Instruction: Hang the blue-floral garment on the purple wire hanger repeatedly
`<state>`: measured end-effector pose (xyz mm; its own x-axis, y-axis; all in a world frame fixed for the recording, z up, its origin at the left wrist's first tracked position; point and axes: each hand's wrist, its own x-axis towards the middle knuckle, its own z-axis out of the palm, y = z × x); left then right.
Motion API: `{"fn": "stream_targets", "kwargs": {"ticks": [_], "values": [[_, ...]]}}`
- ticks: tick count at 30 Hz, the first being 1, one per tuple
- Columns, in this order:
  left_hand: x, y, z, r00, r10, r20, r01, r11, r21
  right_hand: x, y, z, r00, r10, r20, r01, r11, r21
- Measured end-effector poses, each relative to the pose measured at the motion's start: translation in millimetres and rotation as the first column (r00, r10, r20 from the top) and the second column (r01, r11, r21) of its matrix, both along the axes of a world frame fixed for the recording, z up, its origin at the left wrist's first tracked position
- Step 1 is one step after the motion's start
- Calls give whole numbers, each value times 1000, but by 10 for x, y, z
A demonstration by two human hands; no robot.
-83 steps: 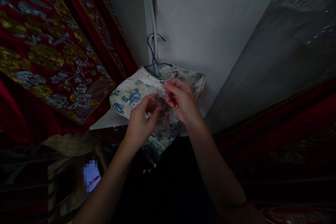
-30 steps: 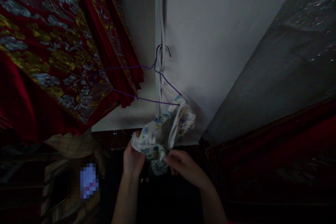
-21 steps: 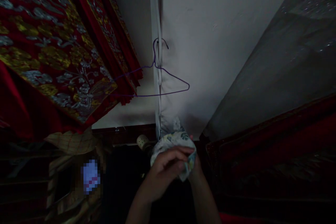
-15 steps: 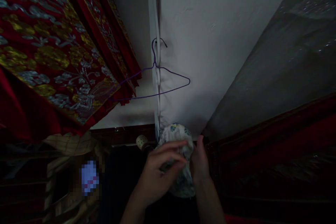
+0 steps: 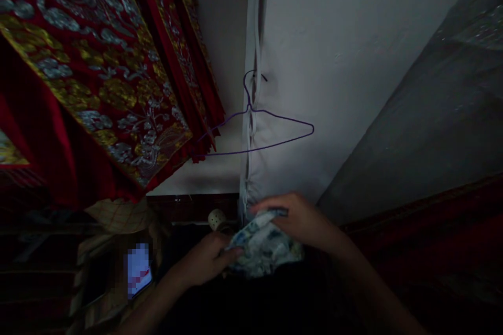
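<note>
A white cloth [image 5: 264, 251] with a blue and green pattern is bunched between my hands at the lower middle; what kind of cloth piece it is I cannot make out. My left hand [image 5: 214, 256] pinches its left edge between thumb and fingers. From the right, my right hand [image 5: 296, 220] grips its upper right part, fingers bent over the top edge. Above both hands, a purple wire hanger [image 5: 281, 115] hangs bare by its hook in front of the white wall.
At upper left hangs red cloth [image 5: 129, 84] with gold and silver embroidery. White cords [image 5: 257, 31] run down the wall corner. A lit phone screen [image 5: 139, 269], partly pixelated, is at lower left, near a pale clog [image 5: 217, 219]. Grey sheeting [image 5: 416, 115] covers the right side.
The cloth has gone from hanging long to bunched and spread sideways. My right hand has come over its top edge, and my left hand has moved left and closed on its edge.
</note>
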<state>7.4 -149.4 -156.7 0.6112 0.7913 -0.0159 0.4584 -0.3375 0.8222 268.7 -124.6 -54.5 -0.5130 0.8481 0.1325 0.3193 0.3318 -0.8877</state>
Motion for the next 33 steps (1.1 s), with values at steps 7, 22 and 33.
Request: {"fn": "stream_targets", "kwargs": {"ticks": [7, 22, 33], "values": [[-447, 204, 280, 914, 394, 99, -404, 909, 107, -95, 1050, 45, 891, -374, -257, 427, 883, 195], [-533, 441, 736, 927, 349, -136, -273, 877, 395, 261, 896, -109, 943, -334, -11, 311, 865, 394], [-142, 888, 1609, 890, 432, 146, -423, 659, 622, 41, 716, -311, 948, -240, -209, 294, 913, 285]]}}
